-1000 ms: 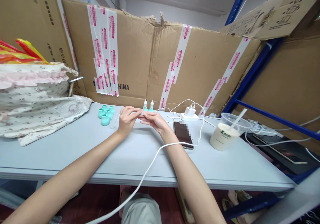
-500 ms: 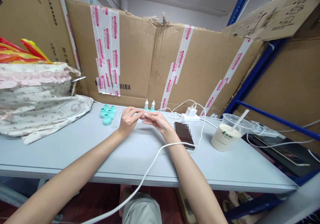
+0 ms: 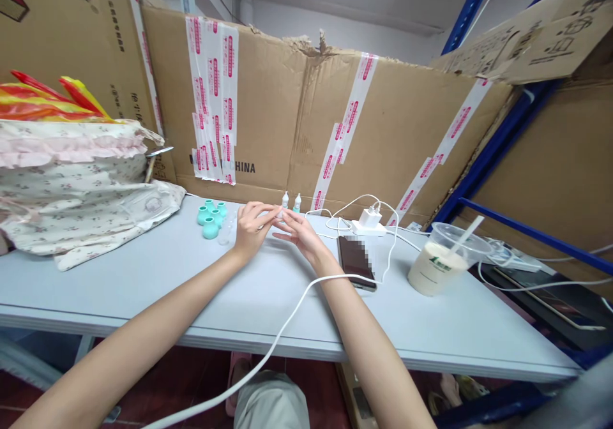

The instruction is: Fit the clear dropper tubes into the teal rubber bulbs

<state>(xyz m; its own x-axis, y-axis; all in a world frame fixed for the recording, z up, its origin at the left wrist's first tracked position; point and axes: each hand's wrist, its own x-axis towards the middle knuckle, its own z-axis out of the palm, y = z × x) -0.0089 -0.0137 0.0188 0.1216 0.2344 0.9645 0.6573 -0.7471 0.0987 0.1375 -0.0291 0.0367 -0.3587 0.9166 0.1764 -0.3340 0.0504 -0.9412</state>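
Observation:
My left hand (image 3: 252, 226) and my right hand (image 3: 301, 236) meet over the back of the grey table (image 3: 158, 288), fingertips touching. The left hand's fingers are pinched together on something small that I cannot make out. The right hand's fingers are stretched forward beside it. Just behind the fingertips stand two small white-and-teal dropper bottles (image 3: 291, 202). Left of the left hand sits a cluster of several teal rubber bulbs (image 3: 211, 217), with a few clear small parts (image 3: 226, 232) beside them.
A dark phone (image 3: 355, 262) lies right of my right hand, with a white cable (image 3: 287, 319) crossing my right forearm and a charger (image 3: 370, 219) behind. A plastic cup with a straw (image 3: 437, 258) stands at right. Folded floral fabric (image 3: 71, 186) fills the left. Cardboard walls stand behind.
The view has shifted slightly, so everything sits a little to the right. My hands stay together at the same spot, and my right fingers have stretched out a little.

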